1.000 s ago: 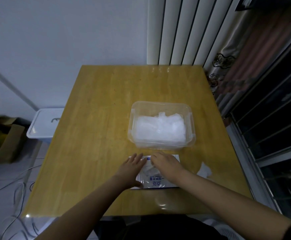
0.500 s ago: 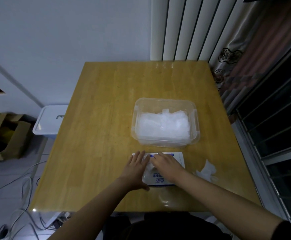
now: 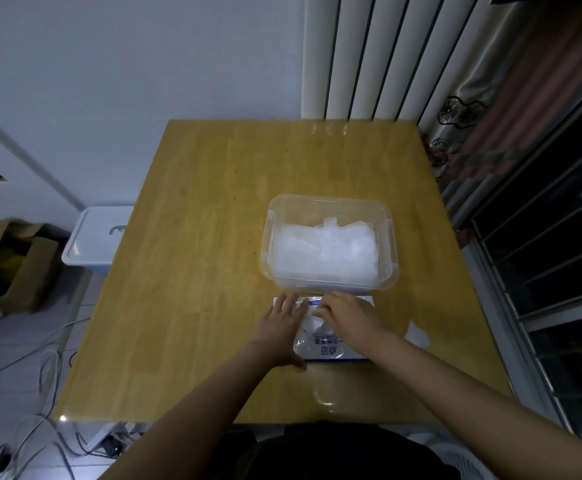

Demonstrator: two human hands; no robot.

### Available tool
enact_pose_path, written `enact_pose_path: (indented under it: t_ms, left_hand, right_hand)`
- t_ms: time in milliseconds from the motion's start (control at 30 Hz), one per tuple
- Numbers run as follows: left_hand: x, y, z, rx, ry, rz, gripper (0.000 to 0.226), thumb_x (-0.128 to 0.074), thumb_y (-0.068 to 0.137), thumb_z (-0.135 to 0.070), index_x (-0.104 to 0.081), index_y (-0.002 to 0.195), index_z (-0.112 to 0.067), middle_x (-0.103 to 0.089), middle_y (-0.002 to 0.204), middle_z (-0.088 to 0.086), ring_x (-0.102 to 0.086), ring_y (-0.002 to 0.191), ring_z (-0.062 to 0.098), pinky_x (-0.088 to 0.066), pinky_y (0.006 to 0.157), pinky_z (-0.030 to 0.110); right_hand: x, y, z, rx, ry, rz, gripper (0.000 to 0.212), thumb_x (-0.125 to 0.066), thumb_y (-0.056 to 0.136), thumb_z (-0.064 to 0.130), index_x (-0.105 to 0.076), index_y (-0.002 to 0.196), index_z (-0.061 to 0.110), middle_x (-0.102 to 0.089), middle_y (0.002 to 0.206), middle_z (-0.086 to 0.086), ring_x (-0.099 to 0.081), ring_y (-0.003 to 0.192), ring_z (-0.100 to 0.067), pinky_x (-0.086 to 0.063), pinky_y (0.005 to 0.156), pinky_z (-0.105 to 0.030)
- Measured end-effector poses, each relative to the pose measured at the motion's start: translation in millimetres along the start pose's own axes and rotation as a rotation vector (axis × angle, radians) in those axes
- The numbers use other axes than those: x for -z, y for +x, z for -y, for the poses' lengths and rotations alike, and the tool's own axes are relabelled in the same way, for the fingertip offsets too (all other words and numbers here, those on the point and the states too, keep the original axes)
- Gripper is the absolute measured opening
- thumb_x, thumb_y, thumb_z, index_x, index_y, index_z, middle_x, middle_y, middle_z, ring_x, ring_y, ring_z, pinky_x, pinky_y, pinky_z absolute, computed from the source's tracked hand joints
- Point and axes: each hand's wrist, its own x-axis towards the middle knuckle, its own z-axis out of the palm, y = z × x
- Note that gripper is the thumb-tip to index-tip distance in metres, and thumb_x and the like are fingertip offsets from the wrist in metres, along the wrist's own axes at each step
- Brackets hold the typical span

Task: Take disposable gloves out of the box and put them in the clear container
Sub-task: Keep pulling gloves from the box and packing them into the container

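box point(image 3: 327, 351) pressed to worktop point(image 3: 196, 271) by flat, released left hand point(image 3: 282, 327); right hand point(image 3: 346, 317) curled at opening, grasp cannot be told. next: glove point(image 3: 314, 324) to be drawn out, dropped into clear container point(image 3: 331, 199) just beyond.

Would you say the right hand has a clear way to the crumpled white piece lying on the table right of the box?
Probably yes: the crumpled white piece lies on bare table beside the right forearm, with nothing over it; the right hand would need to leave the box.

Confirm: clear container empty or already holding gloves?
Not empty: a white crumpled pile of gloves covers the floor of the lidless clear container.
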Motion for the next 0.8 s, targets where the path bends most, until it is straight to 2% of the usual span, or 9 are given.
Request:
enact_pose_path:
  t_ms: [133,300,400,500,600,700,800]
  left_hand:
    - [0.8,0.6,-2.4,0.006,0.032,0.016,0.12,-0.077,0.071,-0.049,0.006,0.152,-0.016,0.008,0.159,0.006,0.011,0.146,0.028,-0.01,0.117,0.039]
    - [1.9,1.7,-2.2,0.002,0.047,0.016,0.12,-0.077,0.071,-0.049,0.005,0.152,-0.016,0.007,0.159,0.006,0.01,0.146,0.028,-0.011,0.117,0.038]
    - [1.9,0.6,-1.9,0.001,0.043,0.018,0.119,-0.076,0.071,-0.049,0.005,0.152,-0.016,0.007,0.159,0.006,0.01,0.146,0.028,-0.012,0.117,0.038]
    - [1.3,0.1,-0.9,-0.002,0.034,0.007,0.118,-0.076,0.071,-0.049,0.005,0.152,-0.017,0.008,0.159,0.006,0.01,0.146,0.028,-0.012,0.117,0.039]
    - [0.2,0.8,-1.3,-0.002,0.02,0.003,0.118,-0.076,0.071,-0.049,0.004,0.152,-0.018,0.007,0.159,0.005,0.01,0.146,0.027,-0.012,0.117,0.039]
    - [0.6,0.3,-0.3,0.004,0.025,0.003,0.118,-0.077,0.071,-0.049,0.003,0.152,-0.018,0.005,0.159,0.006,0.008,0.146,0.028,-0.013,0.116,0.039]
    - [1.0,1.3,0.5,0.0,0.029,0.004,0.119,-0.077,0.07,-0.049,0.004,0.152,-0.019,0.006,0.159,0.007,0.008,0.146,0.028,-0.013,0.117,0.04]
  right_hand:
    - [-9.2,7.5,8.2,-0.086,-0.04,0.055,0.031,-0.056,0.092,0.037,-0.064,0.102,0.009,-0.061,0.105,-0.007,-0.059,0.088,-0.017,-0.036,0.068,-0.021]
    - [-14.0,10.0,11.8,-0.109,-0.054,0.06,0.02,-0.054,0.095,0.025,-0.066,0.1,0.009,-0.064,0.106,-0.008,-0.063,0.091,-0.019,-0.039,0.069,-0.019]
    - [-11.5,10.9,12.1,-0.1,-0.038,0.045,0.019,-0.053,0.095,0.023,-0.065,0.102,0.01,-0.064,0.106,-0.008,-0.063,0.092,-0.019,-0.05,0.078,-0.022]
    - [-8.0,8.7,11.8,-0.091,-0.019,0.04,0.019,-0.055,0.094,0.02,-0.064,0.106,0.009,-0.061,0.109,-0.008,-0.061,0.097,-0.02,-0.051,0.086,-0.028]
    - [-5.1,0.4,8.4,-0.087,0.009,0.044,0.014,-0.056,0.093,0.019,-0.062,0.102,0.01,-0.058,0.109,-0.006,-0.059,0.097,-0.019,-0.048,0.082,-0.022]
    - [-0.2,-8.0,-5.3,-0.109,0.028,0.043,0.002,-0.059,0.089,0.013,-0.059,0.089,0.015,-0.059,0.101,-0.003,-0.058,0.092,-0.018,-0.047,0.077,-0.023]
    - [7.6,-15.2,-24.9,-0.203,0.115,0.0,0.02,-0.056,0.089,0.002,-0.052,0.079,0.019,-0.057,0.094,-0.001,-0.056,0.088,-0.018,-0.042,0.071,-0.024]
